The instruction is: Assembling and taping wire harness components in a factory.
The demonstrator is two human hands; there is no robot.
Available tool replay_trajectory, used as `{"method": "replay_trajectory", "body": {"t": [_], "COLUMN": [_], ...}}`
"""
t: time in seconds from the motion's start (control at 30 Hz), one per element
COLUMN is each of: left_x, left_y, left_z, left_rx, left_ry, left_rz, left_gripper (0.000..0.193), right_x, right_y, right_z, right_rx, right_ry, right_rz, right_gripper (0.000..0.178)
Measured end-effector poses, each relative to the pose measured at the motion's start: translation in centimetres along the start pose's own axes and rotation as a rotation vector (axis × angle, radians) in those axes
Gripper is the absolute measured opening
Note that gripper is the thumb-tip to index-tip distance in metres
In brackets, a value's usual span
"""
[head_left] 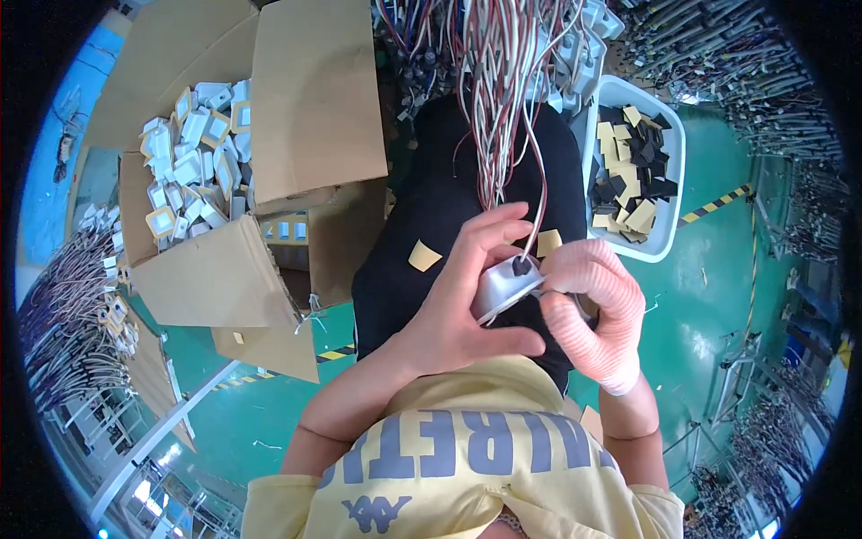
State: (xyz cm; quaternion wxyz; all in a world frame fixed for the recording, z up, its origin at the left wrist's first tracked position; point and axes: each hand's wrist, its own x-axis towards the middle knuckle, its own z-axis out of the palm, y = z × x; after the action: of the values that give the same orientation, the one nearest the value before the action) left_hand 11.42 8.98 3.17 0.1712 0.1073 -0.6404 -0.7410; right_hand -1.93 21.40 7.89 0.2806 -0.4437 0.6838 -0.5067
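Cupping housing (503, 289) in left hand (449, 314); pinching at rim (536, 287) with right hand (614, 322). Apparently working rim; probably calls next for steady support.

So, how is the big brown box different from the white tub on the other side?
The cardboard box is brown with flaps folded open, while the tub is white, with rounded corners and no flaps. The cardboard box looks bigger than the tub. The cardboard box holds white pieces, but the tub holds flat black and tan pieces. Both are open and have lots of small things inside.
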Motion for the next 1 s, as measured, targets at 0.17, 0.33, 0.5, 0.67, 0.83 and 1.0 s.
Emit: {"method": "replay_trajectory", "body": {"t": [0.17,0.33,0.5,0.67,0.83,1.0], "left_x": [-1.1,-1.0,-1.6,-1.6,-1.4,-1.4], "left_y": [0.0,0.8,0.5,0.4,0.6,0.7], "left_z": [-1.0,-0.7,0.4,0.4,0.3,0.2], "left_rx": [-0.013,0.123,0.002,-0.082,-0.070,-0.050], "left_ry": [-0.041,-0.047,-0.007,-0.011,-0.023,-0.038], "left_rz": [-0.217,-0.165,-0.147,-0.142,-0.157,-0.170], "left_gripper": [0.079,0.056,0.063,0.064,0.057,0.054], "right_x": [-0.3,-0.5,1.5,1.6,1.5,1.8], "right_y": [0.0,0.4,-0.4,0.5,1.2,1.0], "right_z": [0.8,-1.2,-0.3,-0.6,-0.7,-0.9], "right_rx": [0.065,0.506,0.380,0.349,0.372,0.406], "right_ry": [0.085,0.005,-0.047,-0.116,-0.159,-0.191], "right_rz": [0.000,0.263,0.495,0.321,0.240,0.294], "right_gripper": [0.011,0.010,0.008,0.014,0.019,0.020]}}
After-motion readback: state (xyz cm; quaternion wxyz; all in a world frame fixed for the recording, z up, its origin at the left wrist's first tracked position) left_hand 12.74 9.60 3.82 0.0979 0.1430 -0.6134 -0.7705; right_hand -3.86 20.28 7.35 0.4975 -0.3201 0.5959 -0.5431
